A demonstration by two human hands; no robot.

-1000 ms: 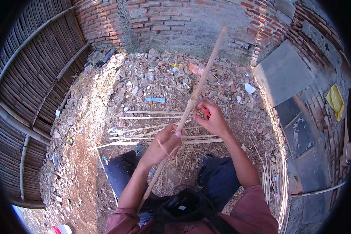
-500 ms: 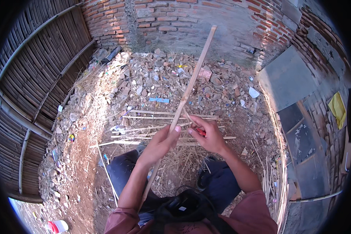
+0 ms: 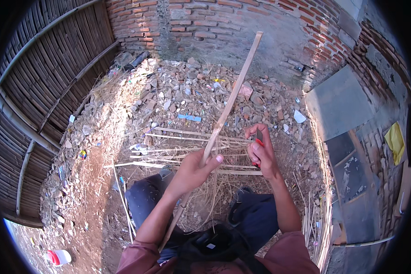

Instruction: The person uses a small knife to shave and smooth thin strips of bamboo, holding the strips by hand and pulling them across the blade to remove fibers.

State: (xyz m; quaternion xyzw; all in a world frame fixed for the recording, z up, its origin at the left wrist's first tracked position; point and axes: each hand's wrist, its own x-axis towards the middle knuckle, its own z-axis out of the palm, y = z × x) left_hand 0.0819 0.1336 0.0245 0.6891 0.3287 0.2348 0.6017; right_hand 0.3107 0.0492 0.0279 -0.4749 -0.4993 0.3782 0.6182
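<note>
My left hand (image 3: 191, 176) is closed around a long, flat bamboo strip (image 3: 235, 96). The strip slants from beside my lap up toward the brick wall, with a node a little above my fingers. To the right, apart from the strip, my right hand (image 3: 266, 157) grips a red-handled knife (image 3: 259, 134), its short blade pointing up. Beyond and beneath my hands, several pale bamboo strips (image 3: 187, 133) lie crosswise on the ground. Thin shavings (image 3: 210, 192) are scattered between my legs.
Rubble (image 3: 182, 91) spreads up to a brick wall (image 3: 205, 27). A bamboo fence (image 3: 55, 59) stands on the left. Dark boards (image 3: 340, 102) lean on the right, with long thin strips (image 3: 326, 219) along their foot. A red and white container (image 3: 59, 257) sits at lower left.
My right hand has moved right, away from the bamboo strip, and turned so that the knife blade shows. My left hand still holds the strip. The whole view has shifted slightly.
</note>
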